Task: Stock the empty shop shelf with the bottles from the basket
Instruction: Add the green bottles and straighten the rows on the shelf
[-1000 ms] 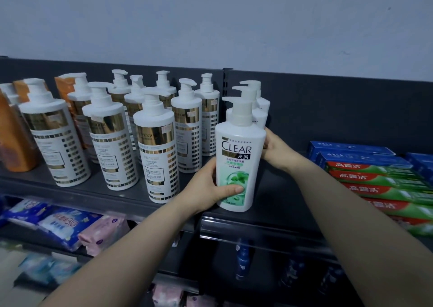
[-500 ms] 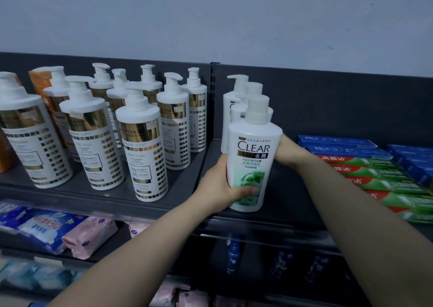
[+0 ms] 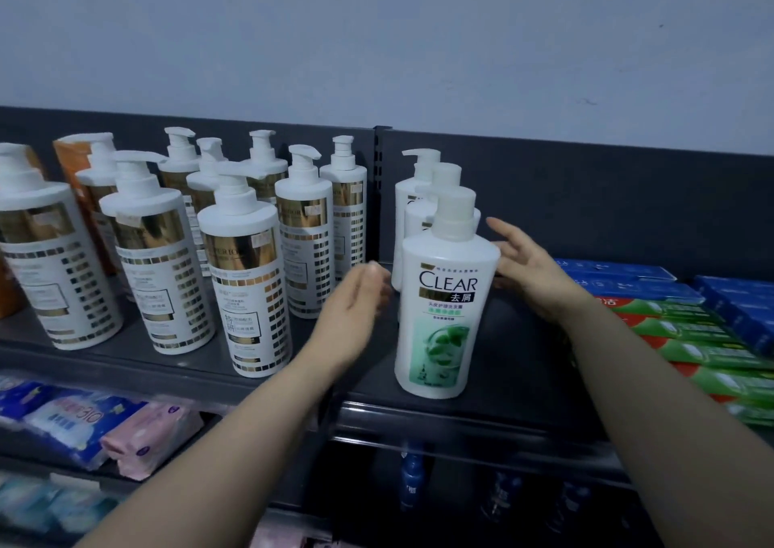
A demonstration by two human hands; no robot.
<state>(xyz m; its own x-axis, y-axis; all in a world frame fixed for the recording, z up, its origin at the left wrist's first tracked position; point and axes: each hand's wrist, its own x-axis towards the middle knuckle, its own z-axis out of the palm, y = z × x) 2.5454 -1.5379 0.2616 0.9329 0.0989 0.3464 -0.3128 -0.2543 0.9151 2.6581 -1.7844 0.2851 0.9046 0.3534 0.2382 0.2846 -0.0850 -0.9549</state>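
As far as the view shows, done: three CLEAR bottles (image 3: pixel 446 296) stand in a row, near to far, on the shelf (image 3: pixel 523 363).
Left to do: the shelf is bare right of the row; the basket is not seen, so I cannot tell how many wait.
Left hand (image 3: pixel 356 296): fingers straight, holds nothing, just left of the near bottle.
Right hand (image 3: pixel 527 263): fingers spread, holds nothing, just right of it.
Gold bottles (image 3: pixel 247 279): about nine, to the left.

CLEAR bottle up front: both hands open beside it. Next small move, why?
Probably draw the left hand and right hand back to fetch another bottle: the white green-labelled CLEAR pump bottle stands upright on the dark shelf, gripped by neither hand, in line with two white pump bottles behind, bare shelf to its right.
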